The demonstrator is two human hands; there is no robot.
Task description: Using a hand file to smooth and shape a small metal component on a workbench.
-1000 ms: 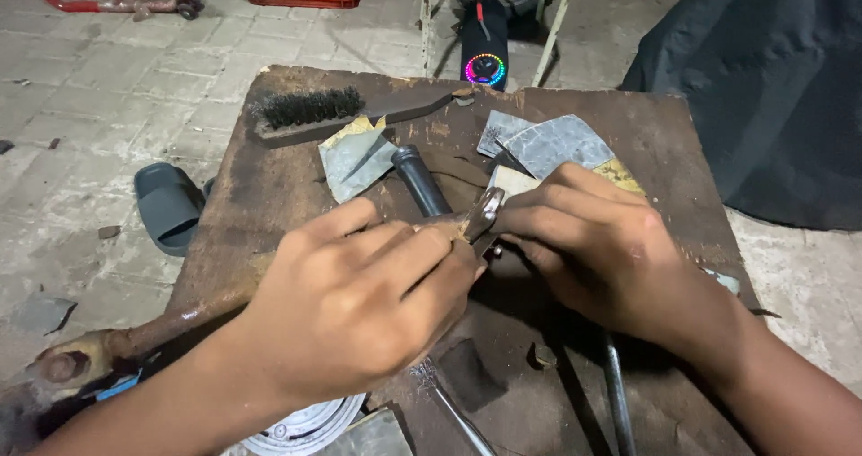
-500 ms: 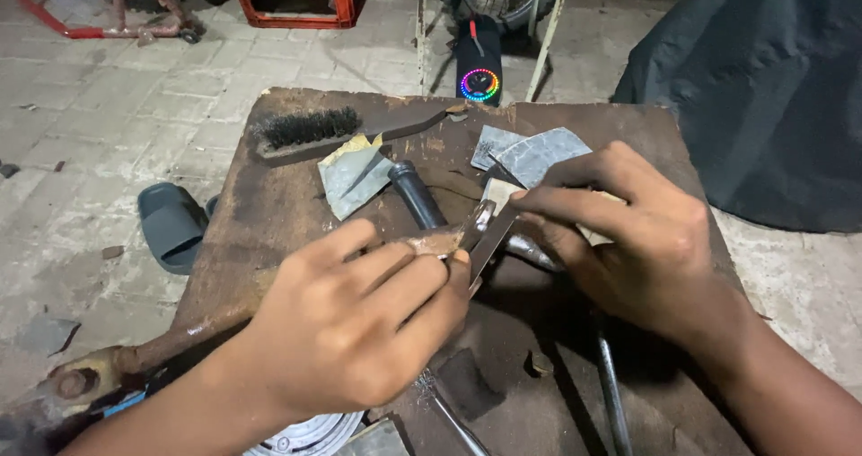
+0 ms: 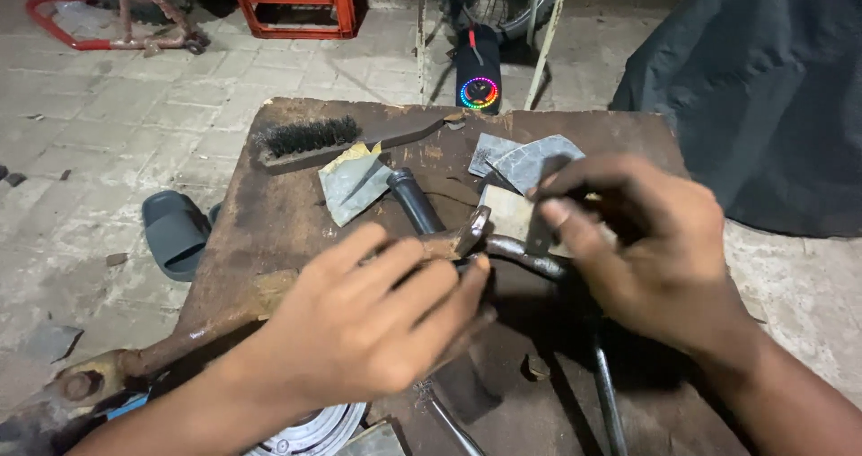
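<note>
Since the earlier frames the right hand (image 3: 642, 258) had drawn back from the middle of the work toward the right edge of the rusty table (image 3: 620, 137), and the view had tipped up to show more of the paved floor beyond. That hand was curled, its thumb and fingers pinching a small pale piece of sandpaper (image 3: 514, 215) just above the bent metal bar (image 3: 530, 258). The left hand (image 3: 377, 326) lay flat with its fingers pressed together over the rusty metal part (image 3: 453, 241), holding it down near the table's middle; the part's long rusty arm (image 3: 171, 353) ran off past the near left corner.

A black-handled tool (image 3: 415, 200) lay just behind the left hand's fingertips. Near the far edge rested a wire brush (image 3: 310, 142), with a folded grey sheet of sandpaper (image 3: 355, 182) just in front of it and more grey scraps (image 3: 525, 160) toward the far right. A thin steel rod (image 3: 606, 398) ran off the near edge under the right wrist. On the floor to the left lay a grey sandal (image 3: 175, 232); beyond the far edge stood a small speaker with a coloured ring of light (image 3: 479, 88) and a red crate (image 3: 301, 3).
</note>
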